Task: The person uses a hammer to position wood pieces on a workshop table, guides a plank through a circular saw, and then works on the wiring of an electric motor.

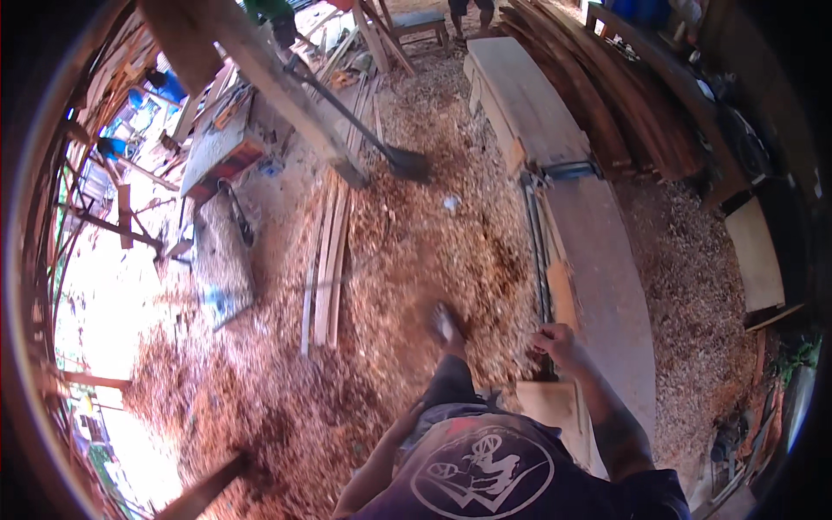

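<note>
My right hand (562,344) hangs beside the long workbench (611,260), its fingers loosely bent and apart, with nothing visible in them. Just beyond its fingertips run long metal bars (539,251) along the bench's near side; whether it touches them I cannot tell. A pale board (550,403) stands below this hand. My left forearm (374,472) reaches forward along my left side, and its hand merges with my dark shorts, so the fingers do not show. One foot (445,322) is set forward on the wood shavings.
Long wood strips (328,269) lie on the shavings at left. A slanted wooden post (295,104) and a long-handled tool with a dark flat head (407,163) stand ahead. Stacked brown planks (598,95) lie far right. People's legs (472,16) show at the back.
</note>
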`<state>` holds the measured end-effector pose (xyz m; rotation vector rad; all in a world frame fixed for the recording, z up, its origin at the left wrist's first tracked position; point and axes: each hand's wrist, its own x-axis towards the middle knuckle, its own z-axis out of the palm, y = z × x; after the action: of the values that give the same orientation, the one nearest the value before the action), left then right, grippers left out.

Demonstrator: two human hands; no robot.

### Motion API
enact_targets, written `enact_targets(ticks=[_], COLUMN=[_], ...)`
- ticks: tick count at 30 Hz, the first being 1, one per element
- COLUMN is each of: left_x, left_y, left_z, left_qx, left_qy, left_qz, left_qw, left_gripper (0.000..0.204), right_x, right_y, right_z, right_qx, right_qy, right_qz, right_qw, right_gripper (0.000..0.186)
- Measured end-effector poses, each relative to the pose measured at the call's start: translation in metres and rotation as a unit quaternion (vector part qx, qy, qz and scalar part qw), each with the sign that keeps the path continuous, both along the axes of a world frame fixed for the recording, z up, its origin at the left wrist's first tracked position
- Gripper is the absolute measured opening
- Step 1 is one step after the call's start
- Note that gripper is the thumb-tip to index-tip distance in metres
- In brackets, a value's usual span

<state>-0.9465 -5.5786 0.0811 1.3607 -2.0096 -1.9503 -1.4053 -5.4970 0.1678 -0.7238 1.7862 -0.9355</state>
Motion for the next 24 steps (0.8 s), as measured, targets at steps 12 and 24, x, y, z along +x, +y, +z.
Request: enact_targets(ticks=[12,24], left_x=[-0.125,-0.428], left_y=[-0.471,-0.835], left_z=[0.033,0.030], left_qx=[0.087,-0.040], left_qy=[-0.131,-0.228], left_qz=[0.145,0.043], left_qw=[0.977,0.972], left_gripper=[0.040,0.041], right_x=[-0.105,-0.345], right_y=[-0.248,-0.765], right_z=[-0.064,0.049], right_qx=[0.129,0.050], right_qy=[0.113,0.088], right_qz=[-0.083,-0.061], right_qw=[0.982,0.993], right_gripper=[0.025,0.022])
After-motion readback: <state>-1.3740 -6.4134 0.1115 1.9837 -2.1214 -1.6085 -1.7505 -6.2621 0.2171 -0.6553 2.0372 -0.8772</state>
